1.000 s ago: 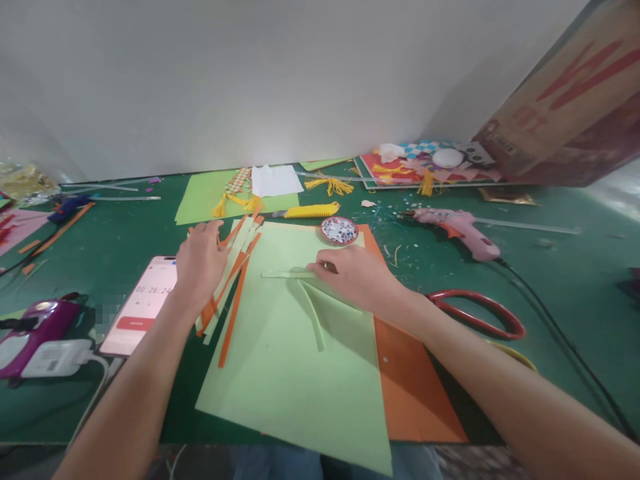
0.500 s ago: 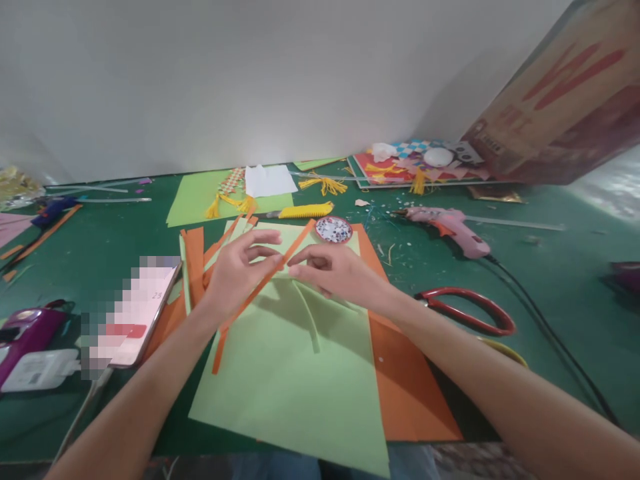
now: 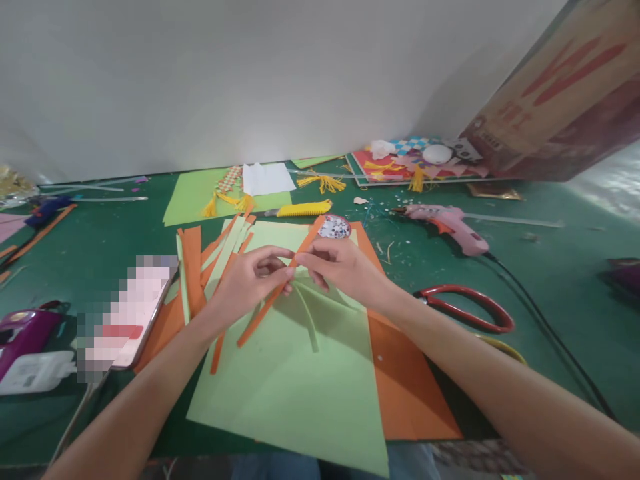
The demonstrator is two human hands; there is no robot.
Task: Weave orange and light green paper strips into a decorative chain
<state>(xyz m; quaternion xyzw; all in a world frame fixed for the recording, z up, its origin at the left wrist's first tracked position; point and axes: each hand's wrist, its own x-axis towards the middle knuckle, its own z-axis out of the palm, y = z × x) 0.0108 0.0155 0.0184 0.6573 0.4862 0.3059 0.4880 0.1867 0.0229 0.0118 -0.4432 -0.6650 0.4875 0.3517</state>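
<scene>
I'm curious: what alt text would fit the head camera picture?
A person's left hand and right hand pinch an orange paper strip above a light green paper sheet. Loose paper strips lie at left; beyond are a yellow utility knife and pink glue gun.

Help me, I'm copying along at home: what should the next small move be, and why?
Perhaps slide the left grip down the orange strip: it and the right grip pinch close together near mid-length, and both ends stick out unheld, so holding it wider would likely steer it better.
</scene>
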